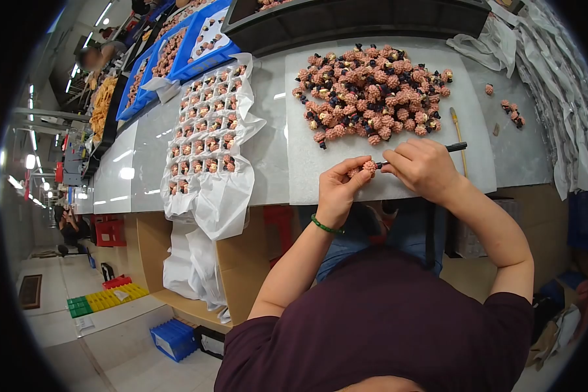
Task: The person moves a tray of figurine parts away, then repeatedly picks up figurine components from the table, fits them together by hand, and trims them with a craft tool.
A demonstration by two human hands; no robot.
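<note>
My left hand [338, 188] pinches a small pink bumpy piece [370, 166] between thumb and fingertips, just above the near edge of the white sheet. In my closed right hand [421, 167] is a black pen-like tool [457, 147]. Its tip points left and meets the pink piece or lies right beside it; the exact contact is too small to tell. Beyond both hands lies a large heap of similar pink pieces [372, 95] with dark and pale gold parts. A thin yellow stick tool [458, 134] rests on the sheet to the right.
Left of the heap, a white divided tray [206, 124] holds rows of these pieces. Blue bins [202, 49] and a dark crate [353, 23] stand at the back. A few loose pieces [513, 112] and plastic sheeting [549, 85] lie right. Below the table is a cardboard box [242, 261].
</note>
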